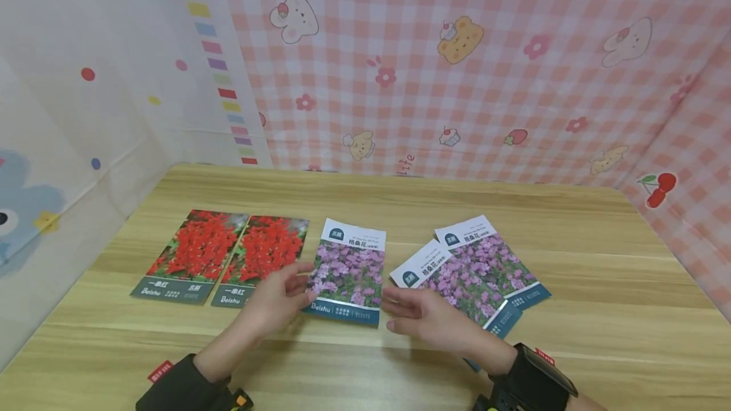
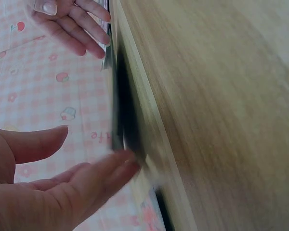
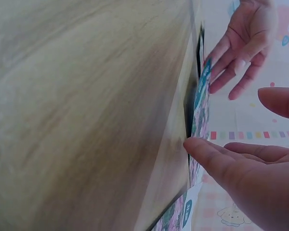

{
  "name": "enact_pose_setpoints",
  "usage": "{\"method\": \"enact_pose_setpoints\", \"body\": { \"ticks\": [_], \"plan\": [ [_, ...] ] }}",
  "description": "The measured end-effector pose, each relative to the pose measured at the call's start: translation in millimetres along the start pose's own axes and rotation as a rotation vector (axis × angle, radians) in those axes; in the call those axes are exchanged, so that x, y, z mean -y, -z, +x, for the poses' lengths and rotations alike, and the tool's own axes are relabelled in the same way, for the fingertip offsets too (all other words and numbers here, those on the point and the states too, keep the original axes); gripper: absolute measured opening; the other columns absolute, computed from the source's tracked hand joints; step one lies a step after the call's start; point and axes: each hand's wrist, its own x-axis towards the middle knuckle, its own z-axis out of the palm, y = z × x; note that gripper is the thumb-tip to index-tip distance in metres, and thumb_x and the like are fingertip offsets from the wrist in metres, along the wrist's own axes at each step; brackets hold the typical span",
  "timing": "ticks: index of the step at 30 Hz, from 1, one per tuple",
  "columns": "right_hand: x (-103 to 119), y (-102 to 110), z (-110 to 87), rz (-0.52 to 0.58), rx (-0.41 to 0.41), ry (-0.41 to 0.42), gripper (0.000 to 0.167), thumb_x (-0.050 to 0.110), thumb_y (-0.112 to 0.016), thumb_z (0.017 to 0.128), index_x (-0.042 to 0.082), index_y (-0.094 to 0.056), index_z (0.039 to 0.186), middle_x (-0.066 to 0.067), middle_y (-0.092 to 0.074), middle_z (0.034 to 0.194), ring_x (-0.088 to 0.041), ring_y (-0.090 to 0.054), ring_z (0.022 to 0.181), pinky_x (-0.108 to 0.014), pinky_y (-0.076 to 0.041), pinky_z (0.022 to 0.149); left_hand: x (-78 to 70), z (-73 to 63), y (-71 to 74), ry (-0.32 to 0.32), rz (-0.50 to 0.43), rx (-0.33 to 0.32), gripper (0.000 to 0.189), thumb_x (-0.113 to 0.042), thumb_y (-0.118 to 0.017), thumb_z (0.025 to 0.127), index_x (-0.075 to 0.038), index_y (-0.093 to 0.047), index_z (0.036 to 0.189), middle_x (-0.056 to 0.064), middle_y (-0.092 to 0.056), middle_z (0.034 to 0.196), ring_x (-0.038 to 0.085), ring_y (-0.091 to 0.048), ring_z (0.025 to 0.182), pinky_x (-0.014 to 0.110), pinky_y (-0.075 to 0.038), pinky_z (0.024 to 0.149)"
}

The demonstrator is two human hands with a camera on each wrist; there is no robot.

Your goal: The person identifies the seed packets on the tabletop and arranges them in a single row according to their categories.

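Note:
A seed packet with pink-purple flowers (image 1: pixel 349 271) lies mid-table between my two hands. My left hand (image 1: pixel 280 300) is at its left edge, fingertips right at the side, fingers loosely bent and thumb apart. At the opposite edge my right hand (image 1: pixel 428 317) has its fingers extended, tips close by the packet's side. In the right wrist view, the same packet (image 3: pixel 201 108) appears edge-on between the hands. Two more purple-flower packets, one (image 1: pixel 488 249) overlapped by the other (image 1: pixel 451 278), lie on the right, partly hidden by my right hand and forearm.
Two red-flower seed packets, one farther left (image 1: pixel 197 249) and one nearer the middle (image 1: pixel 271 246), lie side by side; my left hand covers part of the nearer one. A blue corner (image 1: pixel 473 365) pokes out below my right forearm. A checked cloth (image 1: pixel 411 100) hangs behind the wooden table (image 1: pixel 320 379).

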Motion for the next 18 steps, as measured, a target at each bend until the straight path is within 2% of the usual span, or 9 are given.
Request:
{"method": "enact_pose_setpoints", "body": {
  "ticks": [4, 5, 6, 8, 11, 12, 13, 16, 18],
  "plan": [
    [0, -2, -1.4, -0.073, -0.003, -0.010, 0.056, 0.006, -0.056, 0.089, -0.015, -0.030, 0.133, -0.028, -0.034, 0.136, -0.037, -0.037, 0.124, -0.039, -0.036, 0.098, -3.4, -6.8, -1.0, -0.047, 0.076, -0.001, 0.046, -0.011, -0.064, 0.084, -0.005, -0.050, 0.128, 0.021, -0.050, 0.127, 0.037, -0.049, 0.113, 0.049, -0.042, 0.090],
    [0, -3, -2.3, -0.108, -0.008, -0.004, 0.055, 0.008, -0.057, 0.089, -0.014, -0.032, 0.133, -0.027, -0.036, 0.136, -0.037, -0.039, 0.123, -0.040, -0.036, 0.098, -4.5, -8.8, -2.0, -0.059, 0.087, 0.002, 0.046, -0.012, -0.064, 0.085, -0.005, -0.050, 0.128, 0.020, -0.050, 0.128, 0.037, -0.049, 0.114, 0.050, -0.041, 0.091],
    [0, -4, -3.3, -0.147, -0.013, 0.006, 0.054, 0.010, -0.057, 0.089, -0.012, -0.035, 0.132, -0.026, -0.039, 0.135, -0.036, -0.041, 0.122, -0.041, -0.036, 0.098, -5.6, -10.8, -3.0, -0.067, 0.096, 0.011, 0.047, -0.013, -0.064, 0.085, -0.005, -0.049, 0.129, 0.021, -0.055, 0.120, 0.038, -0.053, 0.107, 0.049, -0.045, 0.086],
    [0, -8, -6.1, -0.256, -0.026, 0.032, 0.052, 0.014, -0.059, 0.088, -0.008, -0.040, 0.132, -0.022, -0.043, 0.133, -0.035, -0.046, 0.118, -0.043, -0.037, 0.096, -7.5, -15.3, -6.3, -0.092, 0.120, 0.039, 0.049, -0.016, -0.064, 0.085, -0.006, -0.047, 0.131, 0.020, -0.055, 0.121, 0.038, -0.052, 0.108, 0.050, -0.044, 0.087],
    [2, -13, -10.4, -0.436, -0.023, 0.099, 0.049, 0.019, -0.059, 0.089, -0.004, -0.046, 0.130, -0.017, -0.048, 0.131, -0.031, -0.048, 0.117, -0.043, -0.038, 0.096, -9.1, -21.8, -11.5, -0.143, 0.190, 0.121, 0.054, -0.019, -0.064, 0.085, -0.006, -0.044, 0.134, 0.019, -0.052, 0.124, 0.037, -0.048, 0.114, 0.052, -0.037, 0.094],
    [3, -14, -11.8, -0.492, -0.017, 0.114, 0.049, 0.020, -0.059, 0.089, -0.003, -0.046, 0.130, -0.016, -0.048, 0.131, -0.028, -0.048, 0.117, -0.042, -0.038, 0.097, -9.2, -23.9, -13.1, -0.168, 0.233, 0.159, 0.056, -0.019, -0.064, 0.085, -0.005, -0.043, 0.134, 0.020, -0.051, 0.126, 0.038, -0.045, 0.117, 0.055, -0.033, 0.097],
    [3, -16, -13.1, -0.542, -0.007, 0.126, 0.049, 0.022, -0.059, 0.089, -0.003, -0.046, 0.130, -0.015, -0.049, 0.131, -0.027, -0.047, 0.118, -0.041, -0.038, 0.097, -9.3, -26.1, -15.0, -0.197, 0.279, 0.196, 0.057, -0.018, -0.064, 0.085, -0.004, -0.042, 0.135, 0.019, -0.043, 0.135, 0.038, -0.035, 0.125, 0.058, -0.022, 0.101],
    [4, -21, -16.2, -0.662, 0.031, 0.157, 0.050, 0.023, -0.058, 0.090, -0.005, -0.046, 0.130, -0.015, -0.049, 0.130, -0.023, -0.046, 0.120, -0.037, -0.038, 0.098, -9.4, -31.7, -20.3, -0.263, 0.422, 0.300, 0.057, -0.017, -0.064, 0.084, 0.000, -0.042, 0.134, 0.023, -0.040, 0.136, 0.040, -0.028, 0.128, 0.064, -0.008, 0.101],
    [5, -25, -17.7, -0.717, 0.052, 0.155, 0.050, 0.024, -0.058, 0.090, -0.004, -0.046, 0.130, -0.014, -0.049, 0.131, -0.022, -0.045, 0.120, -0.035, -0.038, 0.098, -9.7, -34.1, -24.0, -0.286, 0.517, 0.339, 0.057, -0.017, -0.064, 0.084, 0.000, -0.042, 0.134, 0.024, -0.039, 0.135, 0.042, -0.027, 0.129, 0.068, -0.003, 0.098]
  ]
}}
